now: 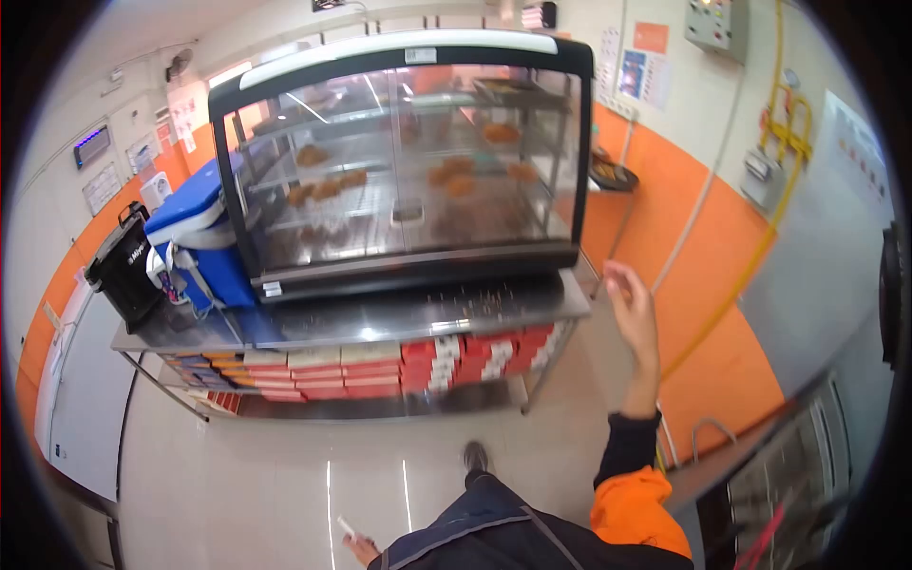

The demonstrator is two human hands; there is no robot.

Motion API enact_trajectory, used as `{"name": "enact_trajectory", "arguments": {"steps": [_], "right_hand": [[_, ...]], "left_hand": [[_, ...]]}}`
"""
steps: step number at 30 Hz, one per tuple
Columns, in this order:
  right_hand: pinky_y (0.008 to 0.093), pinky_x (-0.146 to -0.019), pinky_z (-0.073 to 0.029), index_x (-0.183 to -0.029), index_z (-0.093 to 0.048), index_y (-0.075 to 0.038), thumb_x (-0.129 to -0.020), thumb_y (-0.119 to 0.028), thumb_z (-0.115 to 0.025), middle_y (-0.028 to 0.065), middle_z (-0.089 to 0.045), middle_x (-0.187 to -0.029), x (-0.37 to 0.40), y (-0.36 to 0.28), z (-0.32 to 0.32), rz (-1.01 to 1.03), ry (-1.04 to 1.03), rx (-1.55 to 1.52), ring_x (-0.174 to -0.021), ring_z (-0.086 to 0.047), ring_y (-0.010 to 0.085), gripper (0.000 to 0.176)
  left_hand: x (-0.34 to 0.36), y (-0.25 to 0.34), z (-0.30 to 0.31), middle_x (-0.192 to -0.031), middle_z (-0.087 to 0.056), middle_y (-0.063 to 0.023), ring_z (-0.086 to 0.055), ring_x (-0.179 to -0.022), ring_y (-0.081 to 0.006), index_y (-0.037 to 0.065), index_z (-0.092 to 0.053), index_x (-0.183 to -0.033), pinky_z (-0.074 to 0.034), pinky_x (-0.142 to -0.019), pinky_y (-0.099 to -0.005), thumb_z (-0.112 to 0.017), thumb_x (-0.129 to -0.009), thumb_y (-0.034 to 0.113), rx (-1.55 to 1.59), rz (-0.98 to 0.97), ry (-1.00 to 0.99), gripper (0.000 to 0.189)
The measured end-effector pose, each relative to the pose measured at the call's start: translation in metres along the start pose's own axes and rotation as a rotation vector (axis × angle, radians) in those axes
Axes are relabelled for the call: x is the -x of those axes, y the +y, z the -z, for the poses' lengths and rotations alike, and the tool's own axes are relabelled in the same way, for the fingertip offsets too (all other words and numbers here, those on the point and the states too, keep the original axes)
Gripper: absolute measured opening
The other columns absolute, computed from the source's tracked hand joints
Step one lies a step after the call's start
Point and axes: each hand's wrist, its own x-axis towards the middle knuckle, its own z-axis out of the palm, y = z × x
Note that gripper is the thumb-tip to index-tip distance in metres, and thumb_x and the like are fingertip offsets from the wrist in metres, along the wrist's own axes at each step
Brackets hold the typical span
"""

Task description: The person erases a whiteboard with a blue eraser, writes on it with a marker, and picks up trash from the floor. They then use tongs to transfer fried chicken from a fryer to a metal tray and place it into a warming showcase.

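At the bottom, my left hand (361, 548) is low beside my dark apron, its fingers closed on a small white object (346, 525) that sticks up and is too small to name. My right hand (632, 309) is raised at the right of the view, fingers partly bent and apart, holding nothing visible. It is nearest the right end of a steel table (380, 329). On that table stands a glass display case (397, 171) with several browned food pieces on its shelves. Small crumbs (484, 304) lie on the steel in front of the case.
A blue cooler bag (195, 228) and a black container (123, 266) stand left of the case. Red and white boxes (351, 372) fill the shelf below. A dark pan (613, 175) is behind at right. Metal racks (788, 475) stand at lower right, and a white chest (85, 380) at left.
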Motion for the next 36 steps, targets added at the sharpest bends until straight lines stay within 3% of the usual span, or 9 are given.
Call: {"name": "enact_trajectory", "arguments": {"steps": [2,6,9,12,15,18,28,32,36], "right_hand": [[0.0285,-0.085,-0.045,-0.119,-0.051,0.0,-0.089,-0.011,-0.053,0.0102,-0.056,-0.116,-0.109,0.074,-0.039,-0.233,-0.005,-0.301,-0.099,-0.057,0.0163,0.032],[0.0318,-0.08,-0.048,-0.119,-0.05,0.0,-0.078,0.004,-0.051,0.0173,-0.054,-0.116,-0.242,0.206,-0.126,-0.002,0.411,-0.042,-0.101,-0.056,0.0277,0.041],[0.0305,-0.08,-0.047,-0.116,-0.052,0.001,-0.079,0.001,-0.052,0.0145,-0.055,-0.11,-0.266,0.209,-0.162,0.015,0.702,0.145,-0.096,-0.058,0.0235,0.036],[0.0308,-0.081,-0.047,-0.11,-0.057,0.001,-0.074,0.005,-0.051,0.0131,-0.057,-0.098,-0.258,0.176,-0.165,-0.036,0.69,0.136,-0.091,-0.059,0.0244,0.036],[0.0339,-0.077,-0.048,-0.111,-0.058,0.0,-0.07,0.007,-0.049,0.0125,-0.057,-0.097,-0.243,0.155,-0.175,0.054,0.528,0.13,-0.088,-0.058,0.0262,0.042],[0.0318,-0.075,-0.048,-0.113,-0.059,-0.001,-0.071,0.007,-0.048,0.0117,-0.058,-0.096,-0.234,0.141,-0.201,0.103,0.367,0.002,-0.086,-0.058,0.0228,0.044],[0.0248,-0.066,-0.049,-0.118,-0.055,0.001,-0.077,0.006,-0.052,0.0126,-0.057,-0.103,-0.233,0.064,-0.262,0.218,-0.242,-0.222,-0.077,-0.06,0.0162,0.041],[0.0232,-0.06,-0.047,-0.125,-0.05,-0.001,-0.08,0.003,-0.054,0.0102,-0.055,-0.101,-0.235,0.041,-0.28,0.234,-0.433,-0.247,-0.069,-0.056,0.0125,0.045],[0.0259,-0.06,-0.047,-0.129,-0.044,0.001,-0.082,0.0,-0.053,0.0107,-0.054,-0.097,-0.232,0.028,-0.3,0.196,-0.583,-0.237,-0.068,-0.056,0.0152,0.048]], "left_hand": [[-0.01,0.015,-0.044,-0.056,-0.04,0.0002,-0.04,-0.048,-0.009,0.009,-0.038,-0.112,-0.031,-0.041,-0.0256,-0.04,-0.095,0.032,-0.171,0.074,0.123,0.028],[-0.009,0.043,-0.125,-0.058,-0.042,-0.0006,-0.041,-0.048,-0.0096,0.008,-0.039,-0.112,-0.032,-0.042,-0.026,-0.041,-0.095,0.032,-0.424,0.171,-0.014,0.029],[-0.009,0.062,-0.175,-0.06,-0.044,-0.0012,-0.041,-0.048,-0.01,0.008,-0.039,-0.111,-0.033,-0.043,-0.0264,-0.041,-0.096,0.032,-0.432,0.145,-0.081,0.029],[-0.013,0.08,-0.216,-0.062,-0.045,-0.0017,-0.042,-0.049,-0.0105,0.008,-0.04,-0.111,-0.034,-0.044,-0.0267,-0.042,-0.096,0.032,-0.339,0.032,-0.103,0.029],[-0.008,0.153,-0.266,-0.061,-0.046,-0.0031,-0.042,-0.05,-0.0119,0.006,-0.04,-0.11,-0.034,-0.046,-0.0283,-0.04,-0.097,0.03,-0.273,-0.167,-0.05,0.027],[-0.029,0.196,-0.305,-0.062,-0.047,-0.004,-0.044,-0.053,-0.0125,0.004,-0.041,-0.108,-0.035,-0.049,-0.0286,-0.039,-0.097,0.027,-0.078,-0.204,-0.164,0.026],[-0.041,0.306,-0.363,-0.066,-0.049,-0.0042,-0.046,-0.06,-0.0111,0.002,-0.041,-0.113,-0.037,-0.055,-0.026,-0.041,-0.096,0.024,-0.12,-0.399,-0.404,0.027],[-0.044,0.341,-0.37,-0.07,-0.046,-0.0006,-0.04,-0.057,-0.0069,0.004,-0.041,-0.109,-0.033,-0.052,-0.0212,-0.039,-0.097,0.024,0.072,-0.38,-0.531,0.023],[-0.033,0.37,-0.369,-0.071,-0.045,-0.0007,-0.04,-0.057,-0.006,0.007,-0.042,-0.112,-0.032,-0.049,-0.0194,-0.036,-0.098,0.027,0.31,-0.046,-0.667,0.025]]}}
